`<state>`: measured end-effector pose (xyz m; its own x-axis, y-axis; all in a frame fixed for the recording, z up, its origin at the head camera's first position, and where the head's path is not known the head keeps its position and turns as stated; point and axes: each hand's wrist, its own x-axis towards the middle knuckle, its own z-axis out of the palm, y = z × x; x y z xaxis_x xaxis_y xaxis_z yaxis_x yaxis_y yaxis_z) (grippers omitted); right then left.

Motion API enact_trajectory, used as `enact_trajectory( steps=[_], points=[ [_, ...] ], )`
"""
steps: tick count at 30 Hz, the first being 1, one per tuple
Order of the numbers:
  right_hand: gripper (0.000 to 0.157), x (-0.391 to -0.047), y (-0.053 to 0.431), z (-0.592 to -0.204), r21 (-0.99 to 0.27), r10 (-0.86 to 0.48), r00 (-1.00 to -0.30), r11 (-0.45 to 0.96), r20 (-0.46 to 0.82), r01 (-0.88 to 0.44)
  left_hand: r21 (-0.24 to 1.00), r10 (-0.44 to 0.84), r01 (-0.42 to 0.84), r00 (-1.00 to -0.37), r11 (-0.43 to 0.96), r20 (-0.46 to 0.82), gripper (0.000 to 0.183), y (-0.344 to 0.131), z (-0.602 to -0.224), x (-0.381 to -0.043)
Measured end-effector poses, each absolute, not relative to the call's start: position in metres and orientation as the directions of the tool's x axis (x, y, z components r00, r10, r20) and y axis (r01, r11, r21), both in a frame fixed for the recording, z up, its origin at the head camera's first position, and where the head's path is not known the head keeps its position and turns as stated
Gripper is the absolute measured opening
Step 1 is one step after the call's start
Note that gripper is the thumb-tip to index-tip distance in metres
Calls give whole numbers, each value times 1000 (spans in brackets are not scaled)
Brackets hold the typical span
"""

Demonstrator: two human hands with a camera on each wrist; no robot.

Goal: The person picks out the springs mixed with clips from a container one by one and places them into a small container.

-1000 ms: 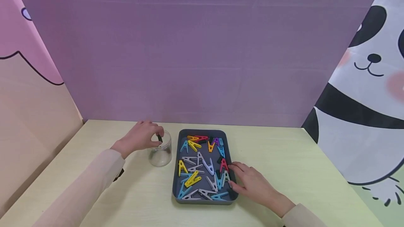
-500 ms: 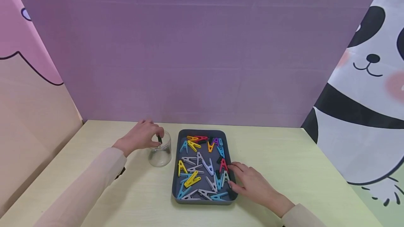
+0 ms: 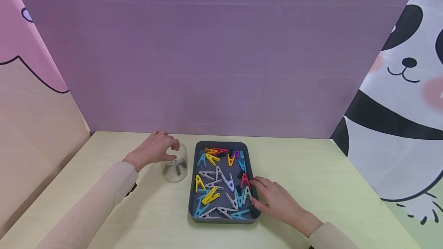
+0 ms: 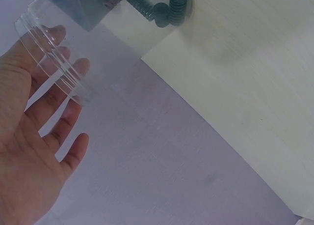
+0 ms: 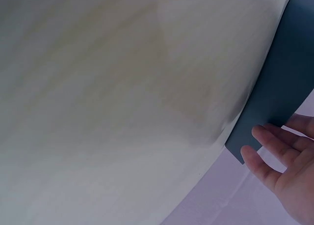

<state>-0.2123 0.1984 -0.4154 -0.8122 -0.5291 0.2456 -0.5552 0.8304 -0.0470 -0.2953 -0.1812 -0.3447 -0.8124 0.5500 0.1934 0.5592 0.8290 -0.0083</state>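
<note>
At the mouth of a clear jar (image 3: 175, 172), my left hand (image 3: 154, 150) has its fingers spread and holds nothing. Seen through the glass in the left wrist view, that hand (image 4: 41, 112) is beside the rim. Dark ribbed cylinders, coiled like springs (image 4: 177, 8), lie at the jar's bottom. My right hand (image 3: 278, 205) touches the right side of a dark grey tray (image 3: 225, 221) with extended fingers; the right wrist view shows them against the tray's outer wall (image 5: 279, 82). Colourful plastic clothespins, such as a yellow clothespin (image 3: 210, 196) and a red clothespin (image 3: 245, 180), lie in it.
Jar and tray stand side by side on a pale wooden table (image 3: 304, 168), a narrow gap between them. A purple backdrop (image 3: 221, 57) rises behind the table. A panda-print panel (image 3: 391, 141) borders it on the right.
The dark piece my left fingers pinched at the jar's mouth has dropped inside, and those fingers have parted. My right hand stays at the tray's edge.
</note>
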Motion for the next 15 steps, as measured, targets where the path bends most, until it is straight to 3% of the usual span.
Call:
enact_trajectory(
  steps=[15],
  points=[
    [47,-213,199,-415,-44,-541,-800,821,260,-569,-11,552,570,-791,822,263,20,-179,-333,-294]
  ],
)
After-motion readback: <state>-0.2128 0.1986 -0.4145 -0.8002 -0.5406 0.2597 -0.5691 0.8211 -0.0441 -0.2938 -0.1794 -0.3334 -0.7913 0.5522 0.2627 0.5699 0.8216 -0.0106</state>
